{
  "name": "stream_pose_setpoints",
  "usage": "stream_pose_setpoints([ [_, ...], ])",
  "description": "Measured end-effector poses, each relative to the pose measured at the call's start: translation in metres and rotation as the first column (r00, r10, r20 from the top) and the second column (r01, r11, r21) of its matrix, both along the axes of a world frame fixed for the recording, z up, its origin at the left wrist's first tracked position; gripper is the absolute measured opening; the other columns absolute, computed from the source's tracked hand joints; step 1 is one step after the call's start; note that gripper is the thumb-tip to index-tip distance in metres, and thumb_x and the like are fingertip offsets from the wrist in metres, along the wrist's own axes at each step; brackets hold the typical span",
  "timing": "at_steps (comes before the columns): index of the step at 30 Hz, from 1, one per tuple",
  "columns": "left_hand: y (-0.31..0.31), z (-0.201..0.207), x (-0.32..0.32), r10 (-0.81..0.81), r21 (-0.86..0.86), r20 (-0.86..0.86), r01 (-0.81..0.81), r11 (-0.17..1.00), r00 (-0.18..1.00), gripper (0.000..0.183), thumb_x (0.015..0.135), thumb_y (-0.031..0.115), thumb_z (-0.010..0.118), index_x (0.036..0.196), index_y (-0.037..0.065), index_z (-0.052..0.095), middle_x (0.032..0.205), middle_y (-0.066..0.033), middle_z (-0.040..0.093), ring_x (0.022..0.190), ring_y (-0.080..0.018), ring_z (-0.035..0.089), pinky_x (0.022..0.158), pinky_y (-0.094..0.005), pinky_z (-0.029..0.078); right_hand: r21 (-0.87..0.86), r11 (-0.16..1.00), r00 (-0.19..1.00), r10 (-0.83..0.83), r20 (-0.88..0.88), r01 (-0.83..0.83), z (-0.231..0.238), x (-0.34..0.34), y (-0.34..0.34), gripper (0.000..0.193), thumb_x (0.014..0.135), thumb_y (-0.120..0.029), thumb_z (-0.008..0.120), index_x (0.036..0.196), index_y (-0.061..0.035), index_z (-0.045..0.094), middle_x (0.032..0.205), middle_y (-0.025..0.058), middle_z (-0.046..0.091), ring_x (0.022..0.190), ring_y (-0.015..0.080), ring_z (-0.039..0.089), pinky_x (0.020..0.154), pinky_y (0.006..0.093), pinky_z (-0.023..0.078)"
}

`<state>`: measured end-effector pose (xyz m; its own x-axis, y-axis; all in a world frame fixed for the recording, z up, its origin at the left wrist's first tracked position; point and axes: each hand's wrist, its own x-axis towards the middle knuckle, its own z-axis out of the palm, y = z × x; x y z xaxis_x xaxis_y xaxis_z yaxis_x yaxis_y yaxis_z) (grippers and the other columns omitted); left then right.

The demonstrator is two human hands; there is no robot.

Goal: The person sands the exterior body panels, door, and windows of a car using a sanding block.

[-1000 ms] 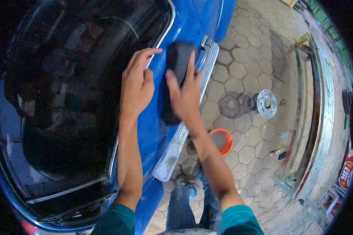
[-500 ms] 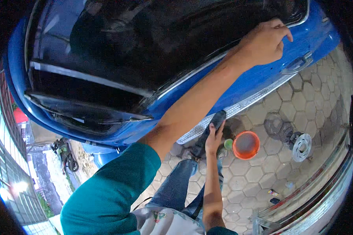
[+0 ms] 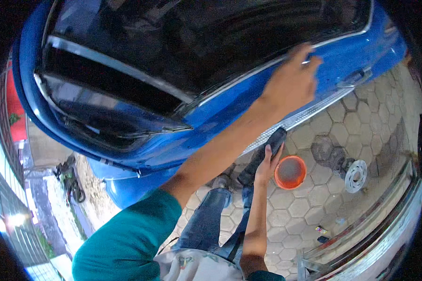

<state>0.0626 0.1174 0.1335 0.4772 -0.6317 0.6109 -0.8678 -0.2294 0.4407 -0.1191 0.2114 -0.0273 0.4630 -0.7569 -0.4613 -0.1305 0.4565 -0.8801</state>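
Observation:
My left hand (image 3: 293, 79) reaches across the side of a blue car (image 3: 333, 56), just below the dark window (image 3: 211, 51). Its fingers are apart and somewhat blurred by motion, and I see nothing in them. Whether it touches the door panel, I cannot tell. Lower down, my right hand (image 3: 266, 167) is closed around a long black object (image 3: 271, 143) of a kind I cannot make out. That object's upper end lies close to the silver sill strip (image 3: 295, 121) along the car's bottom edge.
An orange bucket (image 3: 290, 184) of greyish liquid stands on the hexagonal paving beside my right hand. Further right lies a silver disc (image 3: 356, 176). Small items (image 3: 321, 230) lie near a metal-framed edge (image 3: 361, 229) at lower right. A motorcycle (image 3: 70, 180) stands at far left.
My left hand has moved left and down along the car door. My right hand and the black object have shifted a little right. The green thing beside the bucket is now hidden.

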Motion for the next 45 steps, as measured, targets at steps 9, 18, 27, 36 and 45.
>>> stream_pose_setpoints([
  [9, 0.185, 0.001, -0.06, 0.271, 0.497, 0.292, -0.387, 0.776, 0.917, 0.052, 0.08, 0.01, 0.057, 0.132, 0.016, 0.059, 0.146, -0.0216, 0.038, 0.133, -0.0453, 0.035, 0.108, -0.0592, 0.03, -0.44, 0.89, 0.992, -0.129, 0.004, 0.118, 0.108, 0.079, -0.025, 0.079, 0.095, -0.031, 0.061, 0.154, -0.0044, 0.017, 0.133, 0.0324, 0.038, 0.122, 0.0428, 0.042, 0.109, 0.0457, 0.028],
  [18, 0.342, -0.01, -0.102, 0.288, 0.662, 0.438, -0.522, 0.538, 0.852, 0.053, 0.086, 0.02, 0.057, 0.138, 0.009, 0.052, 0.146, -0.0239, 0.035, 0.135, -0.0447, 0.033, 0.11, -0.0661, 0.02, -0.344, 0.936, 0.997, 0.074, -0.032, -0.081, 0.075, 0.049, 0.017, 0.082, 0.091, -0.031, 0.066, 0.153, -0.0006, 0.021, 0.129, 0.0309, 0.037, 0.116, 0.0412, 0.044, 0.103, 0.0434, 0.034],
  [27, 0.367, 0.034, -0.049, 0.149, 0.41, 0.674, -0.535, 0.739, 0.724, 0.039, 0.09, 0.027, 0.055, 0.122, 0.005, 0.057, 0.134, -0.0208, 0.038, 0.125, -0.0394, 0.036, 0.108, -0.0633, 0.025, -0.801, 0.569, 0.968, 0.245, -0.052, -0.187, 0.084, 0.061, 0.072, 0.095, 0.081, -0.035, 0.076, 0.149, 0.0052, 0.024, 0.133, 0.033, 0.03, 0.118, 0.0422, 0.039, 0.103, 0.0492, 0.032],
  [36, 0.37, 0.023, -0.029, -0.018, 0.478, 0.721, -0.479, 0.736, 0.692, 0.041, 0.089, 0.032, 0.054, 0.124, 0.011, 0.057, 0.135, -0.0247, 0.043, 0.128, -0.0523, 0.038, 0.11, -0.0701, 0.015, -0.606, 0.793, 0.993, 0.027, 0.119, 0.051, 0.132, 0.094, 0.021, 0.089, 0.078, -0.034, 0.079, 0.146, 0.0014, 0.034, 0.129, 0.0359, 0.035, 0.113, 0.046, 0.041, 0.098, 0.0529, 0.034],
  [45, 0.35, 0.015, -0.037, 0.11, 0.571, 0.657, -0.588, 0.572, 0.745, 0.038, 0.078, 0.04, 0.066, 0.116, 0.035, 0.067, 0.117, -0.0044, 0.057, 0.116, -0.0376, 0.048, 0.098, -0.073, 0.025, -0.822, 0.567, 0.998, 0.004, 0.066, 0.052, 0.139, 0.102, -0.039, 0.078, 0.074, -0.044, 0.075, 0.143, -0.0173, 0.048, 0.121, 0.0325, 0.044, 0.107, 0.0436, 0.046, 0.091, 0.0538, 0.037],
])
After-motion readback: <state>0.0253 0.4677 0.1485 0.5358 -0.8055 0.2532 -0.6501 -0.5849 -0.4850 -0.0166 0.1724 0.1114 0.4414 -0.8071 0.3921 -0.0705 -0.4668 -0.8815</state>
